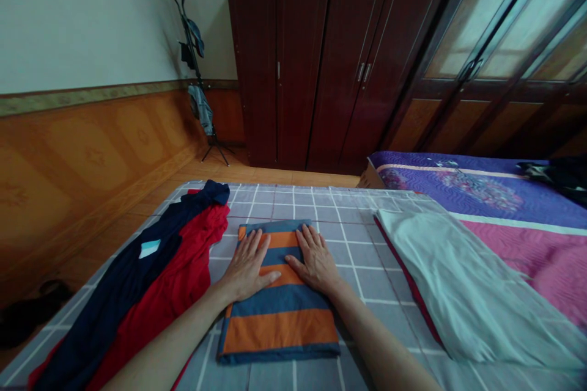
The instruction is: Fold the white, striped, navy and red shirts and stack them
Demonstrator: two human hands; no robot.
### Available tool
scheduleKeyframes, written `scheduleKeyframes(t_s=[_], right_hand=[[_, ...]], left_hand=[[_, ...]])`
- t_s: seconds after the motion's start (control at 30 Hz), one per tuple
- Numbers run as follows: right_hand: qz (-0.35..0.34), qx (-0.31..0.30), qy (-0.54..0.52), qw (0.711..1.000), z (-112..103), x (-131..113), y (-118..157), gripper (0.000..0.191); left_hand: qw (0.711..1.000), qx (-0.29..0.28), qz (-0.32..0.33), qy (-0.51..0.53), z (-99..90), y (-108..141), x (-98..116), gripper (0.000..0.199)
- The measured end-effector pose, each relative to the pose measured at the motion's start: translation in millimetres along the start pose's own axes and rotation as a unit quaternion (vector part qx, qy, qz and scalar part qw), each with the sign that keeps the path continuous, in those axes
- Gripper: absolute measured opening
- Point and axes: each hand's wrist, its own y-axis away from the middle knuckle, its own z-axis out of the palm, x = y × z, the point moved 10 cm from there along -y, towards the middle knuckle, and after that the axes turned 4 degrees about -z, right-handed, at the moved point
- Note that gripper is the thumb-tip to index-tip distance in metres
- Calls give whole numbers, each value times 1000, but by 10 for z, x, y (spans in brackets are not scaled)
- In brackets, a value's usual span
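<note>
An orange and blue-grey striped cloth (pixel 284 327), folded into a rectangle, lies flat on a grey bed cover with white grid lines (pixel 358 250). On its upper left part rests my left hand (pixel 247 266), palm down with the fingers spread. My right hand (pixel 315 259) lies palm down on its upper right part, fingers stretched out. Both hands touch the cloth, with a gap between them. Neither hand is closed on anything.
Dark blue (pixel 132 275) and red garments (pixel 178 263) lie along the left side. A pale green cloth (pixel 440 275) is at the right. Beyond are a purple and pink bed (pixel 458 180), a dark red wardrobe (pixel 298 43) and a coat stand (pixel 195 58).
</note>
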Motion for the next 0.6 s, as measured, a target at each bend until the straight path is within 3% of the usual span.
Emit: scheduleKeyframes(t_s=[0.17, 0.33, 0.6], right_hand=[[-6, 7, -2, 1000, -29, -34, 24, 73], [-45, 39, -1, 998, -144, -222, 34, 75], [-80, 44, -12, 996, 23, -280, 105, 78]], left_hand=[[1000, -10, 2, 24, -60, -25, 4, 82], [999, 8, 37, 26, -254, -136, 223, 74], [999, 37, 7, 13, -58, -329, 197, 69]])
